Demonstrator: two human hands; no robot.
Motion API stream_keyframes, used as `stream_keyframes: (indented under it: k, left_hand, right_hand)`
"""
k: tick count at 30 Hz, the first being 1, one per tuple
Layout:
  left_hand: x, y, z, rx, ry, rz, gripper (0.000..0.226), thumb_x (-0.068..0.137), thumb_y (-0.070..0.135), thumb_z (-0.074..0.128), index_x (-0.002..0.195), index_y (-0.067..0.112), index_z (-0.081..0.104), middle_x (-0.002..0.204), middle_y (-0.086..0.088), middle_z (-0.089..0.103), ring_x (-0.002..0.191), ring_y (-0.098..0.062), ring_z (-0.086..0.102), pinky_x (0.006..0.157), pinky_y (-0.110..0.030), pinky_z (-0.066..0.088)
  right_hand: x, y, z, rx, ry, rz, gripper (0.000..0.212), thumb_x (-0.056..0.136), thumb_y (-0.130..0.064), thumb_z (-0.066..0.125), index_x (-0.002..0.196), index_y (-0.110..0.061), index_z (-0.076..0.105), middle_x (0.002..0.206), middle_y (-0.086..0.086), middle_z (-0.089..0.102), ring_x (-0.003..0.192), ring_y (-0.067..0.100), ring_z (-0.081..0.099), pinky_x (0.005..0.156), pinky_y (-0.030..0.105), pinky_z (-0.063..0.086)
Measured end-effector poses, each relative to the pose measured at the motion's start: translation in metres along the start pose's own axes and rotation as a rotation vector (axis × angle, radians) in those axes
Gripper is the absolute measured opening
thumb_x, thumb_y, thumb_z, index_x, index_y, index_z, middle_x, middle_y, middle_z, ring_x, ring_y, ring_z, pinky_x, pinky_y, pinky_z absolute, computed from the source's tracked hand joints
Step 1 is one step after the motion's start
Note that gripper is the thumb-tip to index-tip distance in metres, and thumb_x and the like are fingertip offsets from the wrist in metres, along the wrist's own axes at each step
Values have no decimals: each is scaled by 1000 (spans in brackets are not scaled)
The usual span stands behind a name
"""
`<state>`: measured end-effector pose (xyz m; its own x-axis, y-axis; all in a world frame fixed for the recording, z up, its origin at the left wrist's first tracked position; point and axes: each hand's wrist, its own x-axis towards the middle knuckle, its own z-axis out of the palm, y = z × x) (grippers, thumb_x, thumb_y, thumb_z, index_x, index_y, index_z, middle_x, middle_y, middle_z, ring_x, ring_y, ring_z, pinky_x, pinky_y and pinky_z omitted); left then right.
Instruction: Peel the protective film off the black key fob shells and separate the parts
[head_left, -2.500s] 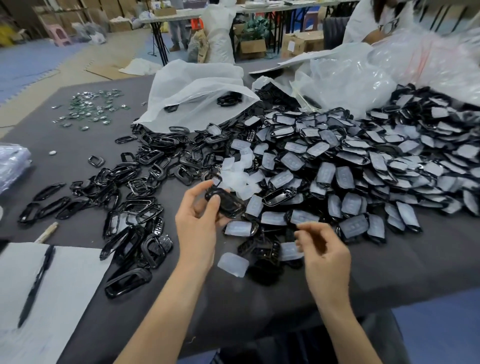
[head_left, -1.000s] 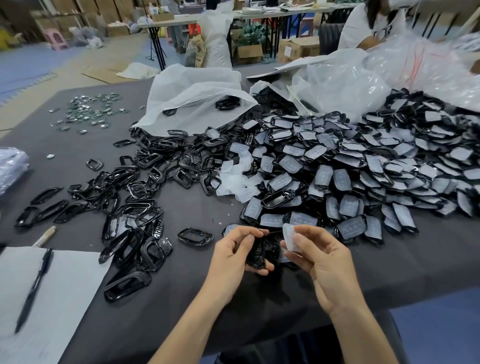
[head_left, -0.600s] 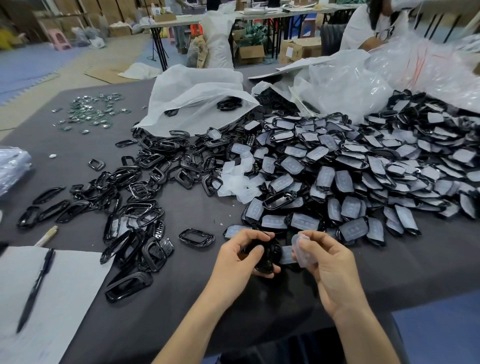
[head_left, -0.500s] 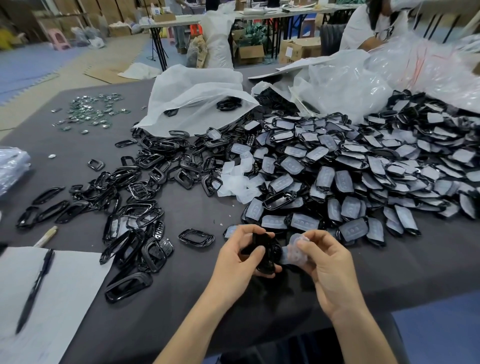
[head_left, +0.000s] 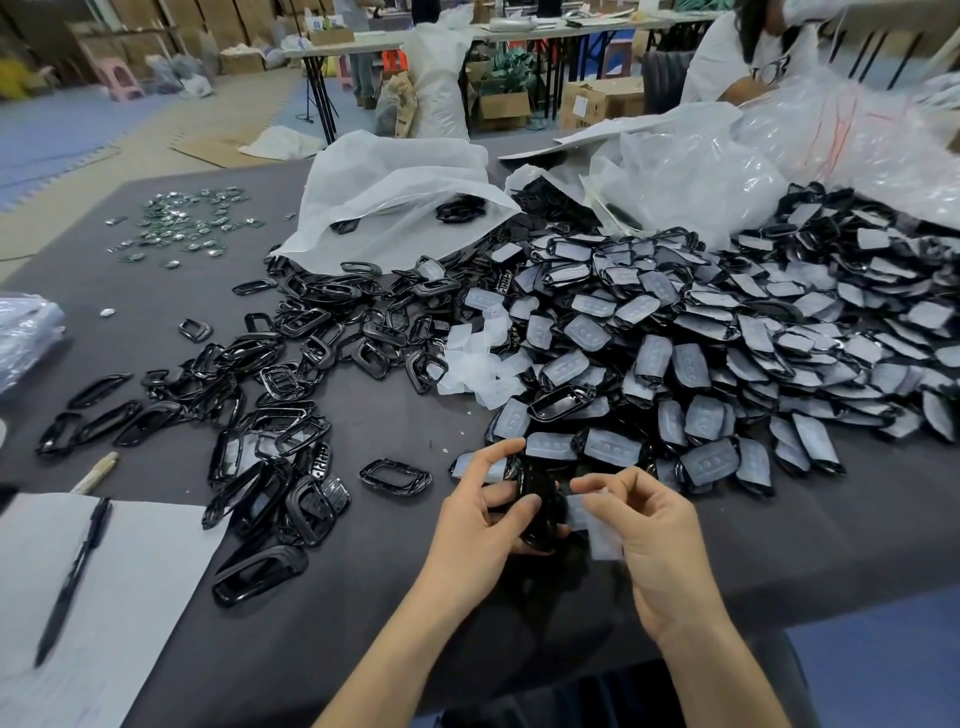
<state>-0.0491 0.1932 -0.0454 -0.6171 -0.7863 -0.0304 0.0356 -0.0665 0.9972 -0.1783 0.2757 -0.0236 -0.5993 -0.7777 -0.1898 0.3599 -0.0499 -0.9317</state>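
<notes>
Near the table's (head_left: 363, 613) front edge, a black shell (head_left: 537, 512) is gripped by the left hand (head_left: 480, 525) and its film (head_left: 600, 535) pinched by the right hand (head_left: 657, 540); the film should be drawn rightward slowly, the shell held firm.

Dark table (head_left: 395, 431), shell pile (head_left: 675, 358), frames (head_left: 306, 318), paper (head_left: 135, 571)

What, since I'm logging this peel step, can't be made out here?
- Head view, shell: left hand covers its face; surface state unclear.
- Head view, film: right hand and blur hide whether it is attached to the shell.
- Head view, pen: blurred, markings unreadable.
- Head view, bag: cut off by left edge.
</notes>
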Motion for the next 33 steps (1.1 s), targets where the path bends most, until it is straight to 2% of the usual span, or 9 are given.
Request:
stream_keyframes:
  k: [2, 5, 9, 12, 15, 23, 27, 30, 33]
  left_hand:
    - [1, -1, -1, 16, 0, 6, 50, 94, 3, 55, 119, 46, 52, 99, -11, 74, 85, -32, 73, 67, -40, 60]
    - [2, -3, -1, 79, 18, 18, 50, 93, 6, 58, 118, 49, 55, 96, -17, 72, 88, -32, 71, 71, -49, 60]
    - [2, -3, -1, 140, 19, 27, 40, 93, 16, 63, 120, 44, 55, 94, -6, 75, 89, -22, 72, 66, -36, 60]
    - [2, -4, 0, 193, 27, 17, 34, 93, 12, 62, 123, 28, 59, 96, 4, 76, 84, -10, 71, 67, -31, 59]
    - [1, -5, 1, 229, 20, 3, 32, 91, 12, 64, 123, 16, 62, 99, 7, 75, 85, -6, 70, 66, -23, 55]
    - [0, -5, 2, 289, 32, 42, 28, 92, 9, 64, 119, 18, 65, 92, 9, 76, 81, 0, 69, 69, -18, 53]
    - [0, -6, 3, 217, 41, 12, 31, 91, 6, 64, 115, 25, 66, 91, 10, 76, 82, -7, 72, 65, -21, 55]
    - [1, -7, 4, 214, 71, 18, 35, 90, 1, 63, 110, 30, 65, 85, 19, 74, 76, 4, 68, 64, -12, 50]
    - [0, -6, 4, 249, 57, 50, 31, 90, 3, 63, 115, 22, 67, 87, 15, 75, 74, 7, 66, 65, -9, 47]
  right_hand:
    - [0, -1, 1, 17, 7, 23, 41, 78, 13, 62, 54, -15, 44, 73, 8, 68, 66, 13, 65, 65, 33, 53]
    - [-3, -7, 1, 118, -88, 65, 19, 71, -8, 72, 65, -8, 53, 64, 11, 61, 53, 12, 58, 49, 20, 48]
    - [-5, -12, -1, 193, -193, 58, 22, 68, -2, 68, 88, 0, 60, 81, 12, 70, 78, 23, 71, 68, 21, 56]
    - [-7, -10, 2, -40, -112, -46, 21, 80, 11, 65, 94, -4, 62, 83, 8, 72, 75, 27, 71, 63, 24, 57]
    - [-7, -6, 3, -215, -49, -156, 20, 85, 7, 63, 91, -12, 66, 86, 6, 73, 76, 23, 72, 62, 23, 56]
    - [-11, -14, 3, -342, -9, -222, 26, 84, 4, 67, 73, -19, 70, 73, 1, 71, 66, 16, 70, 60, 19, 54]
    - [-25, -44, -3, -590, -186, -364, 26, 82, -2, 69, 76, -26, 71, 77, -10, 71, 76, 4, 66, 71, 10, 47]
    - [-35, -57, -8, -717, -345, -319, 24, 82, -8, 71, 77, -31, 72, 85, -12, 72, 88, 2, 65, 81, 11, 45]
    - [-32, -50, -6, -769, -318, -316, 31, 82, 4, 68, 72, -25, 73, 82, -13, 69, 82, 3, 65, 75, 11, 46]
